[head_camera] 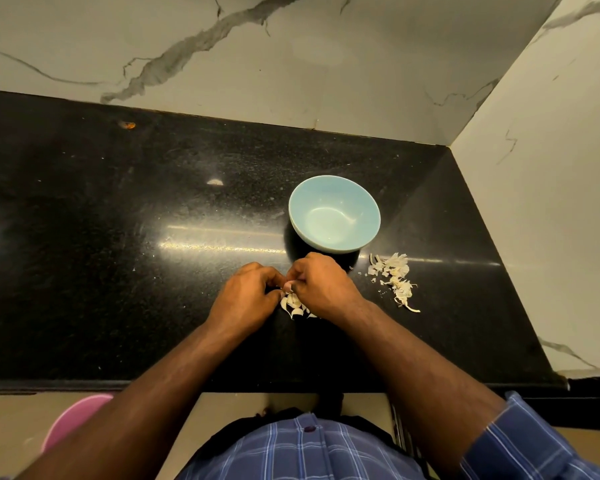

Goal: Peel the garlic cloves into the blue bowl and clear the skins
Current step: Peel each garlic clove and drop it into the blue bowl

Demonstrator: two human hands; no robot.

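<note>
Garlic clove (pixel 289 285) sits pinched between our left hand (pixel 248 295) and right hand (pixel 321 284), bowl (pixel 334 213) at one o'clock; we should strip skin toward the cloves (pixel 294 306) at six.

A home kitchen: a polished black stone worktop (pixel 153 202) meets marble-patterned wall tiles (pixel 291 57) in a corner, with garlic skins (pixel 394 277) lying by a blue bowl (pixel 333 188).
</note>
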